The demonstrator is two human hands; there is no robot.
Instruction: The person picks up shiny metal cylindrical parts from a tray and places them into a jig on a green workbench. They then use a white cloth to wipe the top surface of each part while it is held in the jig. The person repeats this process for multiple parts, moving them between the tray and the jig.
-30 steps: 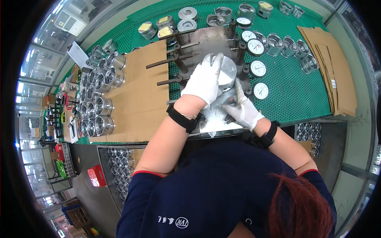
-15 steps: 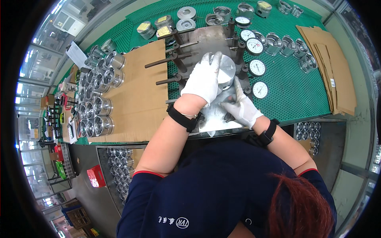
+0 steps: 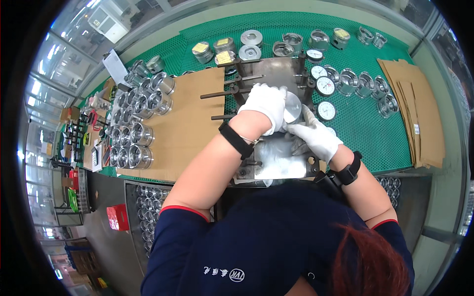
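A silver metal piston (image 3: 293, 108) with a smooth round top lies between my hands on a steel gauge fixture (image 3: 282, 160). White-gloved, my left hand (image 3: 264, 104) is closed around the piston's left side, its fingers curled near the fixture's posts. My right hand (image 3: 316, 137), also gloved, grips the piston's lower right edge with thumb and fingers; some fingertips are hidden beneath. Dial gauges with white faces line the fixture's right side, among them one dial gauge (image 3: 326, 111) just above my right hand. Another dial is mostly covered by that hand.
Left of the fixture, several pistons (image 3: 140, 133) stand in rows on a cardboard sheet (image 3: 190, 128). More pistons (image 3: 348, 81) stand on the green mat (image 3: 368, 135) at right and at the back. Flat cardboard (image 3: 412, 113) lies at far right. Dark rods (image 3: 215, 95) stick out leftward from the fixture.
The fingers of my left hand were stretched over the piston's top and are now curled at its left side. My right hand stays at the lower right edge. The whole view has shifted.
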